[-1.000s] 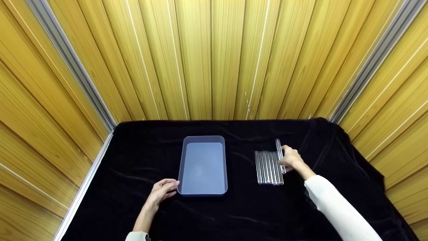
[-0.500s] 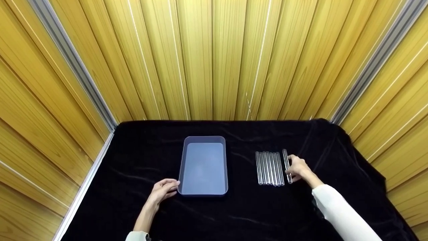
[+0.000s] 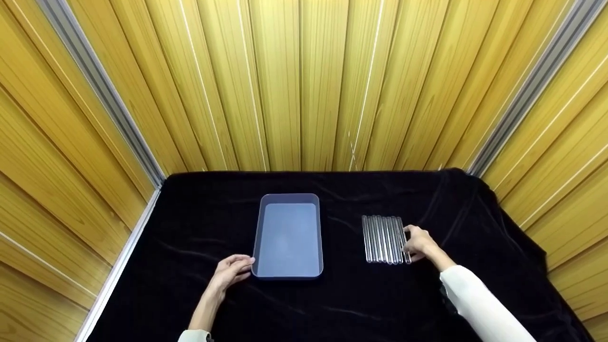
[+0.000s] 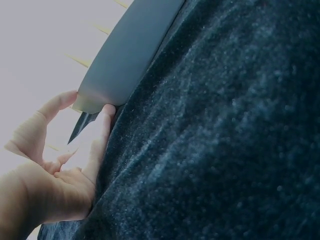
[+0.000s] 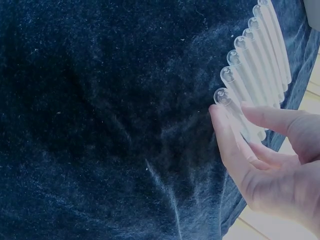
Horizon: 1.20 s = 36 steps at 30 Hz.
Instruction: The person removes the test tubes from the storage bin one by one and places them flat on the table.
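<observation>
Several clear glass test tubes with rounded ends lie side by side in a row on black cloth, right of a blue-grey tray. My right hand pinches the rightmost test tube between thumb and fingers. It lies along the right side of the row, and the hand covers part of it. My left hand rests by the near left corner of the tray, its extended fingertips touching the wall. In the left wrist view, one fingertip sits low on that corner and another touches near the rim.
The black cloth covers the whole table. Yellow wood-patterned walls stand behind and on both sides. A strip of the cloth separates the tray from the tubes.
My right hand has carried the test tube from above the row's right end, out to the right and nearer me, then in beside the row. The left hand and tray stayed put.
</observation>
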### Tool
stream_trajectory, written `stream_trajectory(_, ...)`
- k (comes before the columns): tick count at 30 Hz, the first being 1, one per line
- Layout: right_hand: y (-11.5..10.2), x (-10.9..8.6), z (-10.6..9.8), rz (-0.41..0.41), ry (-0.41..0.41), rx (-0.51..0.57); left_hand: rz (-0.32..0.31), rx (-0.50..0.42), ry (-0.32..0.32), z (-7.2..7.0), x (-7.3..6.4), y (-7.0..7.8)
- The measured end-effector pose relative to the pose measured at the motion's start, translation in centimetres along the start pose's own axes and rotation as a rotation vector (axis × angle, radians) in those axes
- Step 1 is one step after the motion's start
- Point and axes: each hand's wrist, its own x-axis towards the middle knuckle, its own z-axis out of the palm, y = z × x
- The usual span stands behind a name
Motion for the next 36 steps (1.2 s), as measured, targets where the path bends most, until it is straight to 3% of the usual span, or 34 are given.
stream_trajectory(18,-0.3,-0.9,0.1,-0.054,-0.009,-0.118,0.001,-0.005,0.001,0.0,-0.2,0.2)
stream_trajectory(26,0.2,-1.9,-1.2,-0.112,0.089,-0.369,0.007,-0.011,-0.008,0.2,-0.1,0.2)
stream_trajectory(31,0.8,-2.2,-1.7,-0.173,0.14,-0.424,0.008,-0.011,-0.008,0.2,-0.2,0.2)
stream_trajectory(36,0.6,-2.6,-1.8,-0.18,0.25,-0.464,0.011,-0.016,-0.016,0.1,-0.2,0.1)
